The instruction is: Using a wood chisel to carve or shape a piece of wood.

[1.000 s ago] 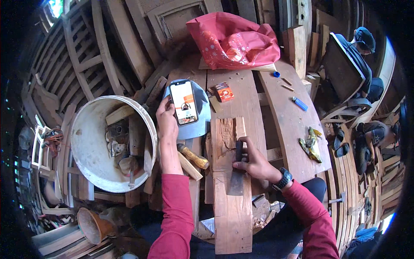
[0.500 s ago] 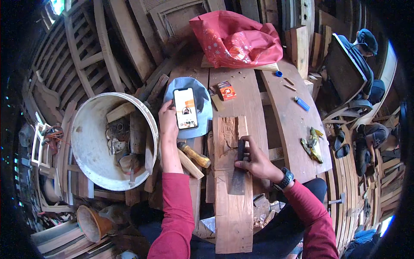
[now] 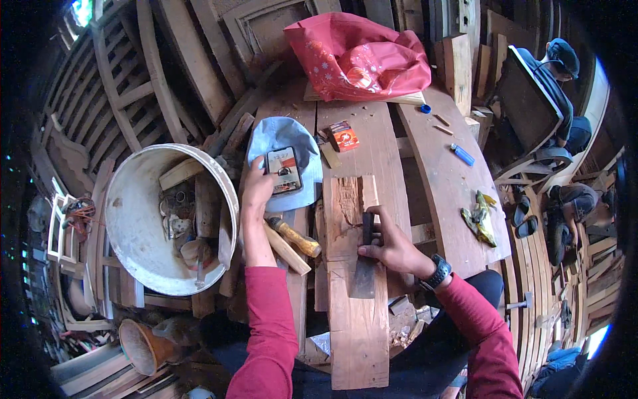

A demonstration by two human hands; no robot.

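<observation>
Stacked timber and slatted wooden frames crowd the edges of the head view, and a plank workbench [image 3: 375, 156] runs up its middle. Near the centre, the phone [image 3: 284, 171] has changed most: its bright white page has given way to a darker picture, and it has turned slightly against the pale blue hat [image 3: 307, 199], on which it appears to lie. That suggests attention is on the phone more than the wood. Left of centre, the left hand [image 3: 258, 188] is loosely curled at the phone's left edge, one digit reaching onto its face; whether other fingers grip from beneath I cannot tell. Right of centre, the right hand [image 3: 395, 251] is mostly closed, thumb and fingers pinching the black handle of a flat metal blade [image 3: 363, 282], much as half a second ago. This tool points toward the bottom of the frame, over the wooden board [image 3: 359, 346], whose upper end has a rough hollow. Between the hands is a yellowish tool handle [image 3: 299, 239]; a large white bucket [image 3: 136, 213] stands at left, and a red bag [image 3: 362, 60] sits at upper centre.
</observation>
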